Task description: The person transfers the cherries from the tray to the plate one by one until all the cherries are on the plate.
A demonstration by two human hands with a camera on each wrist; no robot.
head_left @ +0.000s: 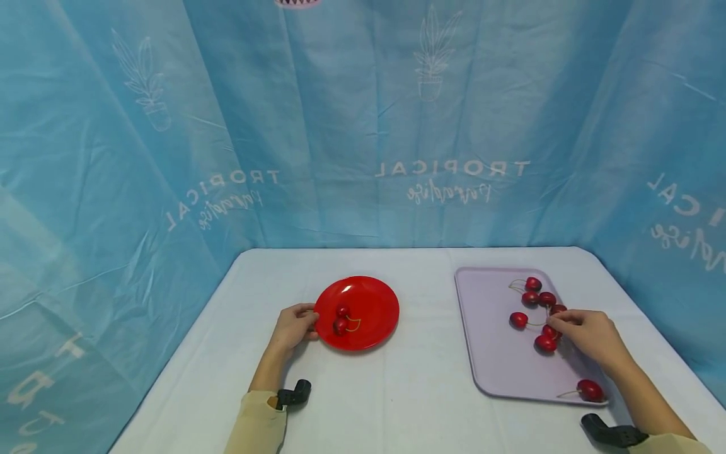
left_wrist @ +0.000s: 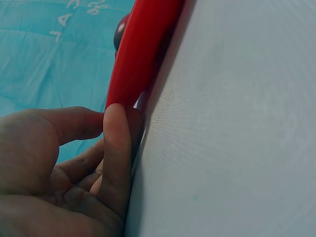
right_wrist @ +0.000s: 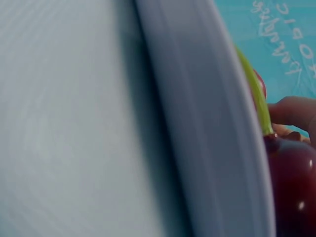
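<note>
My left hand (head_left: 296, 325) holds the left rim of a round red plate (head_left: 374, 306), thumb on one side and fingers on the other; the left wrist view shows this grip on the plate edge (left_wrist: 140, 54). Two dark red cherries (head_left: 340, 325) with green stems lie on the plate. Over the right side of a lilac tray (head_left: 490, 359), my right hand (head_left: 590, 334) has thumb and fingertips together at a cherry stem (head_left: 535, 324). Several cherries (head_left: 530, 299) lie around these fingertips, some partly hidden under the hand. The right wrist view mostly hides the hand behind the tray rim (right_wrist: 212, 118).
A single large cherry (head_left: 590, 390) with its stem lies in the tray's near right corner, beneath my right forearm. Both plate and tray stand on a white-covered table (head_left: 422, 378). Blue printed curtains (head_left: 340, 126) enclose the table's back and sides.
</note>
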